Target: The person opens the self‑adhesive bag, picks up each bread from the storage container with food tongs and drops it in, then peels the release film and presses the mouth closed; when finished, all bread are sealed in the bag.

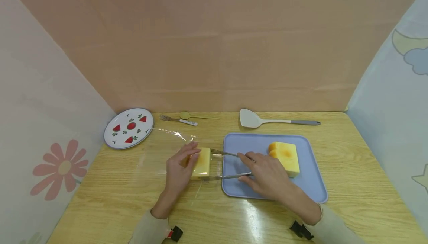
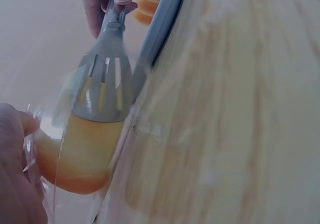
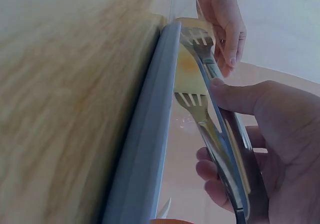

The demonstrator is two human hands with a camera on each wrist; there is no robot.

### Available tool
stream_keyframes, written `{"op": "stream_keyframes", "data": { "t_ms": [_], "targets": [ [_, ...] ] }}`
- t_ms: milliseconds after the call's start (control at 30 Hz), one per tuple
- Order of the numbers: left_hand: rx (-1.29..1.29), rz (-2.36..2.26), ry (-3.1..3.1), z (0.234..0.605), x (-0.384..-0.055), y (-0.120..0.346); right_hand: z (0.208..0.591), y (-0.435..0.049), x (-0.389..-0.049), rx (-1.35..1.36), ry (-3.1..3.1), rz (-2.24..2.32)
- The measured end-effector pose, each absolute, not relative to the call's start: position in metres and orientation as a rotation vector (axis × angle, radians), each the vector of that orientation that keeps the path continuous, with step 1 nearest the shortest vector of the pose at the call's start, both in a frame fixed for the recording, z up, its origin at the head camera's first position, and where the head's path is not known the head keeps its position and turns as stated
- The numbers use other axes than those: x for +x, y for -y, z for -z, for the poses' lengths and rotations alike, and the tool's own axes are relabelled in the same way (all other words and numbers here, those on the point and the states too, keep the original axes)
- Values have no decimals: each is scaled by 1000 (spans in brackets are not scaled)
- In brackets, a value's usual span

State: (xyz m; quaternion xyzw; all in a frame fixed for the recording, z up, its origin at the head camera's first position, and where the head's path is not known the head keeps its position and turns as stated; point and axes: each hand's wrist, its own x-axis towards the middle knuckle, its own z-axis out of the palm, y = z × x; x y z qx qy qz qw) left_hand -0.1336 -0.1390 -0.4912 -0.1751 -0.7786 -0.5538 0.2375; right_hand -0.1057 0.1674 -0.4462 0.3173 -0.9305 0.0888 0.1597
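My right hand (image 1: 269,175) grips slotted metal tongs (image 1: 232,176), one arm along each side of a yellow bread slice (image 1: 205,158) with browned edges. That slice lies inside a clear plastic bag (image 1: 160,151), and the slotted tong heads reach into the bag's opening. My left hand (image 1: 180,167) holds the bag beside the bread, its fingertips over the slice's top. In the left wrist view a slotted tong head (image 2: 102,89) lies against the bread (image 2: 85,159). The right wrist view has thumb and fingers on opposite arms of the tongs (image 3: 232,139).
A blue tray (image 1: 264,138) under the right hand carries a second bread slice (image 1: 288,158). Behind it lies a white spatula (image 1: 250,119) with a grey handle. A watermelon-patterned plate (image 1: 122,125), a fork (image 1: 177,120) and a yellow spoon (image 1: 185,115) lie at the back left.
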Motion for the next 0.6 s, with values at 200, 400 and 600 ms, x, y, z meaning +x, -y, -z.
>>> {"op": "stream_keyframes", "data": {
  "t_ms": [200, 400, 600],
  "targets": [
    [-437, 1532, 2085, 488, -131, 136, 445, -166, -109, 904, 2626, -273],
    [-445, 1556, 2041, 485, -129, 131, 449, -161, -110, 937, 2611, -278],
    [-427, 1551, 2057, 485, -128, 132, 450, -158, -109, 931, 2591, -255]
  ]
}}
